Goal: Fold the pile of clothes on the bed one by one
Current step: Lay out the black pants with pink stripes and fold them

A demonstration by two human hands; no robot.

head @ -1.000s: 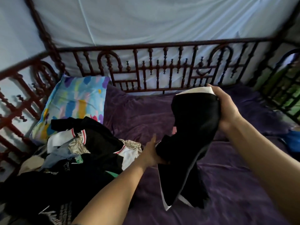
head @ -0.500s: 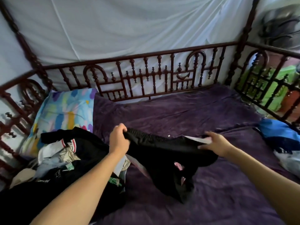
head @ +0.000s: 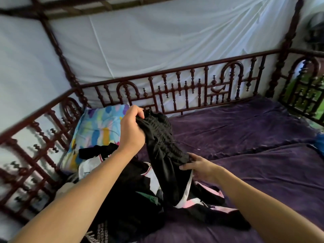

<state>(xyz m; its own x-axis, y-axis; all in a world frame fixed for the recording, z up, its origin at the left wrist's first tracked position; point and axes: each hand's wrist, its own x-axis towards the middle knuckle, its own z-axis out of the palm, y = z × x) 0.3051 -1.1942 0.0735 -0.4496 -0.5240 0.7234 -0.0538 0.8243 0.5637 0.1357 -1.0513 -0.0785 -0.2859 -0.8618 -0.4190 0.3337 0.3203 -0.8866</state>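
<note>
I hold up black shorts with an elastic waistband, a white side stripe and pink trim. My left hand grips one end of the waistband, raised above the pile. My right hand pinches the other end of the waistband lower down, near the white stripe. The legs of the shorts hang down onto the purple bedsheet. The pile of clothes, mostly black with white and green parts, lies at the lower left under my left arm.
A multicoloured pillow lies at the head of the bed behind the pile. A dark carved wooden railing runs round the bed, with white netting behind. A blue cloth lies at the right edge.
My left hand has risen with its end of the waistband. My right hand has come closer to me and lower, so the shorts now hang slanted. The view has tilted up and to the right.
</note>
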